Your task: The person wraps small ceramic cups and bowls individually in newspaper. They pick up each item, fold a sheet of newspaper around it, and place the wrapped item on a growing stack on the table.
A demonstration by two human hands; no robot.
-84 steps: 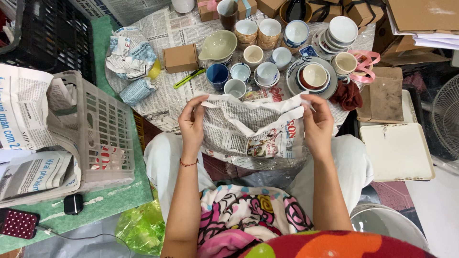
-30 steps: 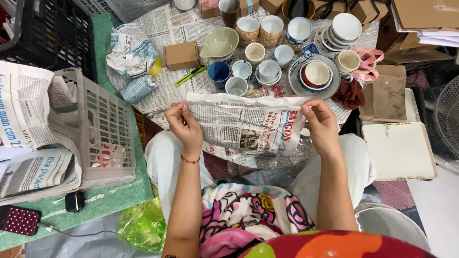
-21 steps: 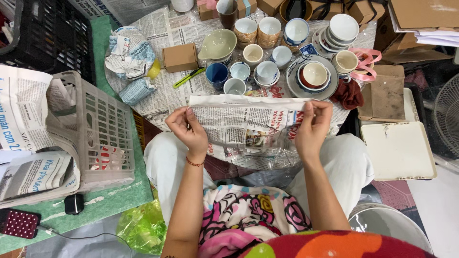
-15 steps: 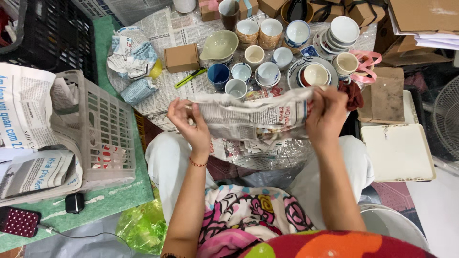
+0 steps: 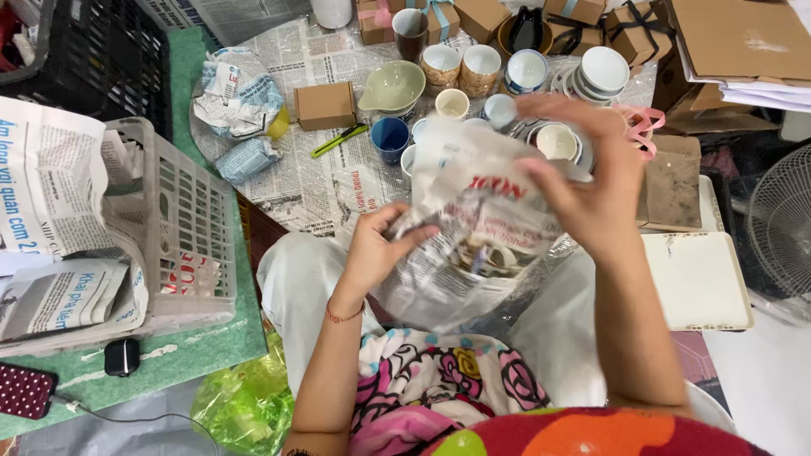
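Both my hands hold a crumpled sheet of newspaper (image 5: 473, 228) above my lap. My left hand (image 5: 376, 249) grips its lower left side, fingers closed on the paper. My right hand (image 5: 587, 181) is raised over the upper right side, fingers spread and curled over the bundle. The paper is folded and bunched; what lies inside it is hidden. Just beyond it, on spread newspaper (image 5: 329, 181), stand several cups and bowls: a blue cup (image 5: 389, 138), a pale green bowl (image 5: 391, 87), a cream cup (image 5: 452, 103) and stacked white plates (image 5: 602, 72).
A white plastic basket (image 5: 182, 236) with newspapers stands at the left, a black crate (image 5: 93, 51) behind it. A small cardboard box (image 5: 324, 105), wrapped bundles (image 5: 236, 80), a green pen (image 5: 338, 139), brown gift boxes (image 5: 481, 13), a white tray (image 5: 697, 283) and a fan (image 5: 781, 228) surround me.
The newspaper sheet, earlier stretched flat between my hands, is now bunched together. My right hand has risen and swung over the top; my left hand moved inward.
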